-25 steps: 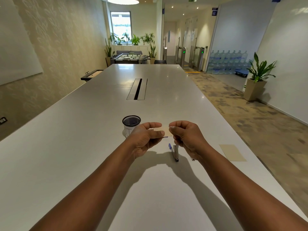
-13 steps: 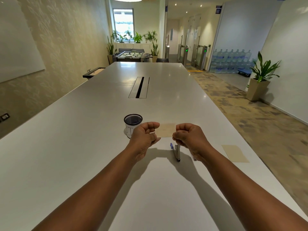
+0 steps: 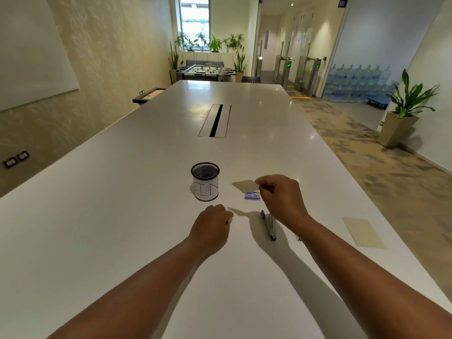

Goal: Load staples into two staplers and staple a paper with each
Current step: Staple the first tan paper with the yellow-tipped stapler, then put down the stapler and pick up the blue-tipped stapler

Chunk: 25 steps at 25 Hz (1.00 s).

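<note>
My right hand (image 3: 278,196) pinches a small beige paper (image 3: 244,185) by its right edge and holds it above the table. Just under the paper lies a small blue staple box (image 3: 252,195). A blue and silver stapler (image 3: 269,225) lies on the white table (image 3: 97,228), left of my right wrist. My left hand (image 3: 212,227) rests low over the table as a closed fist with nothing visible in it, left of the stapler. A second beige paper (image 3: 363,231) lies flat near the table's right edge.
A black mesh cup (image 3: 205,181) with a white label stands just beyond my left hand. A cable slot (image 3: 215,120) runs along the table's middle farther off. The table's right edge drops to carpeted floor with a potted plant (image 3: 403,111).
My left hand let go of the small paper and dropped toward the table as a fist. My right hand keeps the paper alone. The staple box has come into view.
</note>
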Motion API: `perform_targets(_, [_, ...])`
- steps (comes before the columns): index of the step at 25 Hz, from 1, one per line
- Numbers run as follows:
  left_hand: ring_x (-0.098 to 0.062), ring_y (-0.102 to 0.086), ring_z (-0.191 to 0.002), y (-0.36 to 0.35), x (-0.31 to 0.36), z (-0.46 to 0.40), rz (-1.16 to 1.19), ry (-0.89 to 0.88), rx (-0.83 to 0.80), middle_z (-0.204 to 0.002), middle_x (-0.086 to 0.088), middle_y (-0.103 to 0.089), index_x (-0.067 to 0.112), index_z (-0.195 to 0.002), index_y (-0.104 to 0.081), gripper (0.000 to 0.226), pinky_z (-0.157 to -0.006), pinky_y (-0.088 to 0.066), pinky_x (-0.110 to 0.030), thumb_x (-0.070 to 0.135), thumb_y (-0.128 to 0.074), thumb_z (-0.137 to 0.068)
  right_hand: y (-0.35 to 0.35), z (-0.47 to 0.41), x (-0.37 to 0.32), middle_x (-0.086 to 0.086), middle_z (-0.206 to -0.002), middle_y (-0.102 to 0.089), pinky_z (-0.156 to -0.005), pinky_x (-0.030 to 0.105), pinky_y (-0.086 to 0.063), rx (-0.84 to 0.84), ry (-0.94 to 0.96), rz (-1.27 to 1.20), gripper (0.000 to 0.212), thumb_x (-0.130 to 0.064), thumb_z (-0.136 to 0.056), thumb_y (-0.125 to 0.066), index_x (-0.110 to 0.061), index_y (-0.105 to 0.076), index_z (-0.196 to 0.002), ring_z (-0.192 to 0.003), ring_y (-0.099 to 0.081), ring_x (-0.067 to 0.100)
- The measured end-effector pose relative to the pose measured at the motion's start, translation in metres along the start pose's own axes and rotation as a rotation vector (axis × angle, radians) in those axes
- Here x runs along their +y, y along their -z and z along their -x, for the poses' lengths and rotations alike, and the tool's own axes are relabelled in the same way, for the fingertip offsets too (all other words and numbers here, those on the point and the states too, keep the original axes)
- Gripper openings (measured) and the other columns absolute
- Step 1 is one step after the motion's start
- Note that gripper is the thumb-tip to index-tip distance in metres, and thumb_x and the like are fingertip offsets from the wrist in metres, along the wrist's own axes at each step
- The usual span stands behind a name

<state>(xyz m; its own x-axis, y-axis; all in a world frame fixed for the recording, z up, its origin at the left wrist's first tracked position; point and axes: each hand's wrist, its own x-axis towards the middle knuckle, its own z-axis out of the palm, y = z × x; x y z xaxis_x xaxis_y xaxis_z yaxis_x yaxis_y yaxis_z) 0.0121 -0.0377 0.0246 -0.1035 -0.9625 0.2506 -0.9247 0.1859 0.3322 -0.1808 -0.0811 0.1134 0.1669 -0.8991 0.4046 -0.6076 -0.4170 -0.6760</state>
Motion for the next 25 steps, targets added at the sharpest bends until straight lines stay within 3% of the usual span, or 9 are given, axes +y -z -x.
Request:
perform_targets(3, [-0.026, -0.042, -0.07, -0.003, -0.013, -0.006, -0.059, -0.114, 0.013, -0.072, 0.0, -0.041, 0.017, -0.067, -0.041, 0.022, -0.057, -0.035, -0.039, 0.008, -0.049, -0.086, -0.014, -0.025, -0.013, 0.005, -0.111, -0.076, -0.084, 0.017, -0.049, 0.01, 0.138, 0.056, 0.028, -0.002, -0.094, -0.06, -0.013, -0.077, -0.112, -0.095, -0.071, 0.019])
perform_targets(6, [-0.023, -0.046, -0.072, -0.005, -0.024, -0.016, -0.022, -0.128, -0.017, -0.077, -0.002, -0.055, 0.012, -0.076, -0.061, 0.015, -0.062, -0.043, -0.041, 0.014, -0.049, -0.086, -0.033, -0.051, -0.028, 0.005, -0.105, -0.077, -0.081, 0.028, -0.055, 0.005, 0.254, 0.103, 0.027, -0.002, -0.092, -0.061, -0.014, -0.077, -0.111, -0.091, -0.07, 0.02])
perform_targets(8, [-0.022, -0.052, -0.076, -0.008, -0.03, -0.021, 0.033, -0.124, -0.037, -0.084, -0.003, -0.063, 0.014, -0.087, -0.07, 0.021, -0.066, -0.046, -0.04, 0.016, -0.048, -0.086, -0.05, -0.064, -0.036, 0.006, -0.099, -0.077, -0.074, 0.028, -0.053, -0.008, 0.296, 0.117, 0.026, -0.001, -0.091, -0.061, -0.013, -0.078, -0.106, -0.085, -0.068, 0.021])
perform_targets(11, [-0.022, -0.055, -0.078, -0.011, -0.034, -0.023, 0.084, -0.11, -0.04, -0.088, -0.001, -0.065, 0.018, -0.094, -0.072, 0.029, -0.068, -0.049, -0.037, 0.02, -0.046, -0.084, -0.072, -0.08, -0.043, 0.01, -0.092, -0.074, -0.071, 0.036, -0.055, -0.054, 0.319, 0.163, 0.025, 0.0, -0.09, -0.058, -0.012, -0.077, -0.1, -0.081, -0.066, 0.027])
perform_targets(15, [-0.021, -0.054, -0.076, -0.013, -0.036, -0.023, 0.1, -0.114, -0.041, -0.083, 0.0, -0.063, 0.02, -0.094, -0.073, 0.03, -0.066, -0.048, -0.035, 0.021, -0.045, -0.083, -0.098, -0.092, -0.045, 0.007, -0.084, -0.069, -0.063, 0.034, -0.05, -0.161, 0.36, 0.276, 0.023, -0.002, -0.089, -0.056, -0.012, -0.076, -0.093, -0.075, -0.063, 0.028])
perform_targets(19, [-0.021, -0.051, -0.074, -0.013, -0.034, -0.023, 0.098, -0.13, -0.037, -0.081, -0.001, -0.061, 0.018, -0.09, -0.072, 0.029, -0.065, -0.046, -0.036, 0.02, -0.045, -0.083, -0.109, -0.09, -0.04, 0.011, -0.099, -0.074, -0.074, 0.038, -0.055, -0.202, 0.349, 0.222, 0.022, -0.007, -0.095, -0.058, -0.009, -0.076, -0.107, -0.087, -0.067, 0.03])
perform_targets(25, [-0.022, -0.049, -0.072, -0.01, -0.03, -0.022, 0.08, -0.131, -0.034, -0.077, -0.001, -0.057, 0.016, -0.081, -0.066, 0.018, -0.065, -0.045, -0.042, 0.014, -0.048, -0.082, -0.088, -0.073, -0.016, 0.007, -0.096, -0.077, -0.078, 0.041, -0.057, -0.105, 0.27, 0.14, 0.023, -0.004, -0.095, -0.059, -0.012, -0.077, -0.106, -0.086, -0.068, 0.024])
